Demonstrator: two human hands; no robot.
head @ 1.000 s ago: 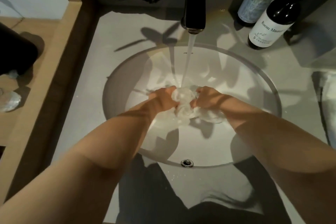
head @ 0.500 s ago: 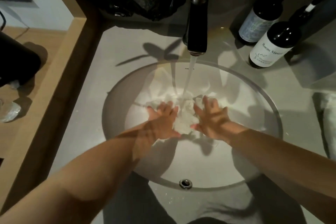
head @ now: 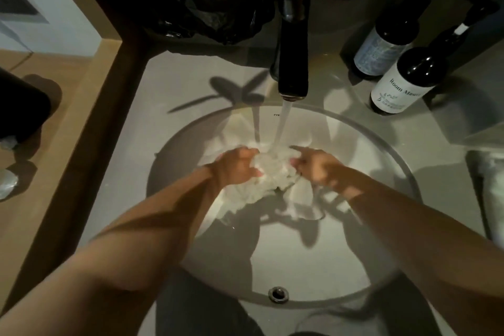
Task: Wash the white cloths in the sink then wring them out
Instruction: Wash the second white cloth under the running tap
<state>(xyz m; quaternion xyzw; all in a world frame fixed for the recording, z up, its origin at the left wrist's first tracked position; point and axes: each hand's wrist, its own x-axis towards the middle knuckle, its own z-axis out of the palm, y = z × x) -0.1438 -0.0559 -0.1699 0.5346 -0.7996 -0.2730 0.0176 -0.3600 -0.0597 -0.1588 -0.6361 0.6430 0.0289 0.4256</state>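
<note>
A wet, bunched white cloth (head: pixel 268 172) lies in the round white sink (head: pixel 313 267) right under the running water. My left hand (head: pixel 237 166) grips the cloth's left side with curled fingers. My right hand (head: pixel 316 165) grips its right side the same way. A loose part of the cloth trails toward me below my hands. The black faucet (head: pixel 293 63) pours a steady stream onto the bunch between my hands.
Two dark bottles (head: pixel 401 82) with pale labels stand on the grey counter at the back right. A black plastic bag (head: pixel 218 0) hangs behind the faucet. A white towel (head: pixel 491 185) lies at the right edge. A wooden ledge (head: pixel 68 117) borders the left.
My fingers were spread flat on the cloth half a second ago; now both hands have curled and gathered the cloth under the stream.
</note>
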